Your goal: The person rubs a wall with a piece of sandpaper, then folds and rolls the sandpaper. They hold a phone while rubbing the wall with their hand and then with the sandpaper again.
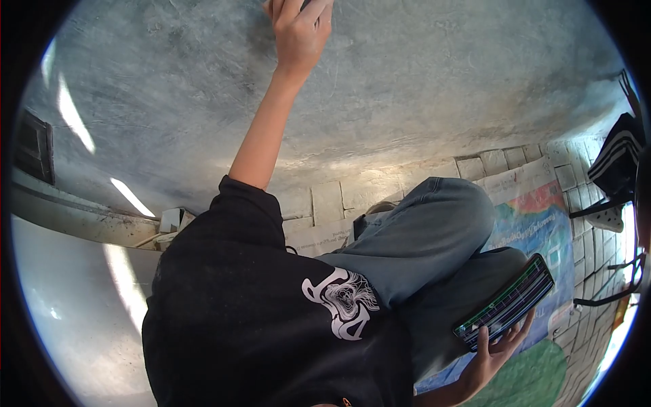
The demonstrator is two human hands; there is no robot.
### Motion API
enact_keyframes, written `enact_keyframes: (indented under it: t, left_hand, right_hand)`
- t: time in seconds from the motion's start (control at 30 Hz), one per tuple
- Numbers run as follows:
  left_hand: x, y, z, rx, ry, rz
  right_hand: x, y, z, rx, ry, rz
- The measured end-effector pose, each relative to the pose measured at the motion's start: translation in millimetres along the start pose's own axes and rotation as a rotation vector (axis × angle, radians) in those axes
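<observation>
the right hand point(496, 354) holds the phone point(507, 298) over the leg point(434, 230). it seems light, hard, slippery and breakable; its long sides look best to grab. can't tell what the left hand point(300, 42) holds.

- Left hand point(303, 32): fingertips cut off by the top edge, as is the dark thing point(306, 4) there.
- Phone point(505, 303): screen details too small to read.
- Right forearm point(441, 395): cut off below.
- Printed mat point(529, 373): partly hidden beneath the legs point(434, 237).
</observation>
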State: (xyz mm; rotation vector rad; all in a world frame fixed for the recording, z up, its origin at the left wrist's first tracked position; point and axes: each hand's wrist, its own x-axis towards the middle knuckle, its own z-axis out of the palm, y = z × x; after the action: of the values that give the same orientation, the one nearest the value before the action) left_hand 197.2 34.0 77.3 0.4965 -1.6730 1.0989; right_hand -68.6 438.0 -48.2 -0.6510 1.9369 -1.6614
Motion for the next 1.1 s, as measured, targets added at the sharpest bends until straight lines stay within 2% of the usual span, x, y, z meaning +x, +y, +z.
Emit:
enact_keyframes:
  t: [0.2, 0.33, 0.4, 0.47, 0.57, 0.83, 1.0, 1.1]
  left_hand:
    - [-23, -4, 4, -0.036, -0.025, -0.005]
    - [-39, -13, 15, -0.058, 0.06, 0.054]
    - [-27, -6, 11, -0.073, 0.063, 0.054]
    - [-7, 1, 10, -0.055, -0.055, 0.073]
    - [9, 2, 29, -0.106, -0.003, 0.104]
    - [-26, 4, 9, -0.103, -0.084, 0.028]
    - [-1, 7, 18, -0.127, -0.096, 0.06]
    - [11, 9, 41, -0.175, -0.081, 0.039]
  right_hand:
    - [3, 9, -11, 0.132, -0.055, 0.024]
    - [0, 7, -8, 0.151, -0.027, 0.023]
    - [0, 7, -8, 0.141, -0.021, 0.032]
    - [2, 8, -8, 0.155, -0.036, 0.006]
    - [2, 12, -11, 0.143, -0.051, 0.0]
    - [1, 15, -12, 0.21, -0.016, 0.013]
    - [7, 23, -17, 0.224, -0.014, 0.038]
    - [14, 24, -19, 0.207, 0.076, 0.081]
